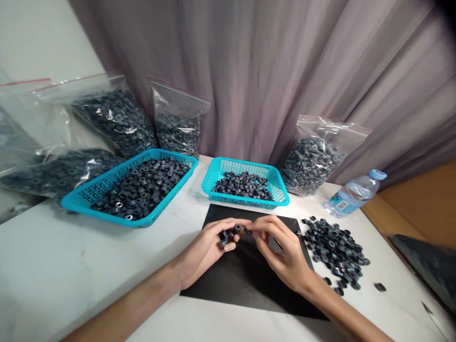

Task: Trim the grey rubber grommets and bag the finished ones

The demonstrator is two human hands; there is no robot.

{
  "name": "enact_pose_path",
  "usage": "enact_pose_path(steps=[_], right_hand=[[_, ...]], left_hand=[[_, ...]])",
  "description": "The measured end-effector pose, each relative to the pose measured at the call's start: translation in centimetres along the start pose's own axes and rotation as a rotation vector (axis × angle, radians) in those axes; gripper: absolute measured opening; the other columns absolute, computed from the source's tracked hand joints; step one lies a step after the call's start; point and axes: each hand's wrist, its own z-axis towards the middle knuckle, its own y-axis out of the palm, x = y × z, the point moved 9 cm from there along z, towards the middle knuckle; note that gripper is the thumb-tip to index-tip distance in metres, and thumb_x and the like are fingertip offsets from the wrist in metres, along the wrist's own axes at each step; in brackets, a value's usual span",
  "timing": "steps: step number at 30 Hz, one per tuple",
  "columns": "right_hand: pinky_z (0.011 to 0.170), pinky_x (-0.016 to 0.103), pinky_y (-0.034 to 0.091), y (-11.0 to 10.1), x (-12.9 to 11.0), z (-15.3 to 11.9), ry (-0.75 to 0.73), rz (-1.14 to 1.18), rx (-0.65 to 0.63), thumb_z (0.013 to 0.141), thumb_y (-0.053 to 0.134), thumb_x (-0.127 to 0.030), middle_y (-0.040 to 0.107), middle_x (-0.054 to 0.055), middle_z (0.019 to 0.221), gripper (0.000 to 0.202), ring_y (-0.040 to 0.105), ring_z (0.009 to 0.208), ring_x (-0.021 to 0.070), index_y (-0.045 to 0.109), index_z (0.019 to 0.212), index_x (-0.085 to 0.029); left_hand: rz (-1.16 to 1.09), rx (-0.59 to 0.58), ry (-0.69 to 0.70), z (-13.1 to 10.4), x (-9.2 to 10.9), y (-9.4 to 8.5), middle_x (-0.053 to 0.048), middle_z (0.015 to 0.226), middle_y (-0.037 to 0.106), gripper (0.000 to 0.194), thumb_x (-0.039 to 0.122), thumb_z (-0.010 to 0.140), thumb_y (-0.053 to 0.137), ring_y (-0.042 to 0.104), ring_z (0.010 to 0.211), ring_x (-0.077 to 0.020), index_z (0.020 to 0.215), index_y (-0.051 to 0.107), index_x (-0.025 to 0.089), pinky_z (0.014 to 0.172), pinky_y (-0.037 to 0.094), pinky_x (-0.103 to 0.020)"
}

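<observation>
Above the black mat (242, 282), the left hand (204, 237) cupped several dark ringed pieces (228, 236) and the right hand (283, 249), grip narrow, pinched a small piece (248, 231), all judged light, stiff, best held by outer rims.

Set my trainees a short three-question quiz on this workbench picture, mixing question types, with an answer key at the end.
1. How many turquoise baskets are on the table?
2. Which hand cradles a cluster of dark pieces?
A) left
B) right
C) neither
3. True or false: in the picture, the bottle is to the left of both baskets.

Key
1. Two.
2. A: the left hand holds the cluster.
3. False: the bottle is to the right of both baskets.
</observation>
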Motion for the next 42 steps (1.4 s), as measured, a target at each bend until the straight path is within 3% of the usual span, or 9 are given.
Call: enact_pose_path(steps=[6, 14, 22, 26, 35, 42], right_hand=[[0.069, 0.029, 0.051, 0.0, 0.1, -0.1, -0.001, -0.038, 0.030, 0.095, 0.051, -0.009, 0.060, 0.006, 0.101, 0.027, 0.058, 0.078, 0.0150, 0.061, 0.115, -0.025], [0.075, 0.031, 0.054, 1.1, -0.1, -0.8, -0.076, -0.224, 0.003, 0.096, 0.050, -0.008, 0.061, 0.008, 0.107, 0.038, 0.063, 0.092, 0.0182, 0.058, 0.126, -0.029], [0.066, 0.029, 0.050, 0.8, 0.6, -0.4, 0.059, -0.071, 0.033, 0.098, 0.051, -0.016, 0.061, 0.005, 0.097, 0.030, 0.055, 0.071, 0.0139, 0.059, 0.125, -0.026], [0.066, 0.029, 0.049, 0.8, 1.1, -0.4, 0.133, 0.006, 0.048, 0.098, 0.053, -0.019, 0.060, 0.003, 0.092, 0.023, 0.055, 0.070, 0.0142, 0.059, 0.119, -0.023], [0.065, 0.027, 0.048, 1.0, 0.6, -0.3, 0.110, 0.053, 0.022, 0.098, 0.052, -0.016, 0.060, 0.004, 0.098, 0.024, 0.054, 0.072, 0.0133, 0.063, 0.117, -0.025], [0.069, 0.028, 0.049, -0.4, 1.7, -0.8, 0.189, 0.089, 0.194, 0.097, 0.056, -0.018, 0.061, 0.003, 0.095, 0.017, 0.058, 0.079, 0.0148, 0.063, 0.111, -0.024]], left_hand=[[0.024, -0.003, 0.010, -0.1, 0.0, 0.1, -0.008, 0.096, 0.060, 0.023, 0.027, 0.089, 0.062, 0.044, 0.084, -0.0153, 0.097, 0.080, 0.015, 0.063, 0.033, -0.024], [0.174, -0.034, 0.046, -0.3, -0.4, 0.4, -0.007, 0.102, 0.061, 0.025, 0.034, 0.091, 0.064, 0.045, 0.089, -0.0159, 0.105, 0.078, 0.019, 0.068, 0.034, -0.025], [0.306, 0.004, 0.076, -0.2, -0.1, -0.3, -0.005, 0.096, 0.059, 0.032, 0.037, 0.091, 0.065, 0.043, 0.085, -0.0143, 0.117, 0.073, 0.021, 0.071, 0.034, -0.025], [0.333, 0.014, 0.078, -0.1, 0.2, -0.2, -0.003, 0.092, 0.056, 0.032, 0.037, 0.090, 0.066, 0.043, 0.083, -0.0141, 0.116, 0.073, 0.021, 0.071, 0.034, -0.025], [0.243, 0.018, 0.050, -0.3, -0.3, -0.1, -0.004, 0.103, 0.061, 0.027, 0.036, 0.090, 0.067, 0.046, 0.094, -0.0146, 0.112, 0.075, 0.023, 0.076, 0.037, -0.023], [0.082, -0.009, 0.054, 0.1, -0.3, -0.2, -0.008, 0.108, 0.062, 0.024, 0.028, 0.092, 0.064, 0.049, 0.096, -0.0149, 0.110, 0.077, 0.020, 0.072, 0.039, -0.021]])
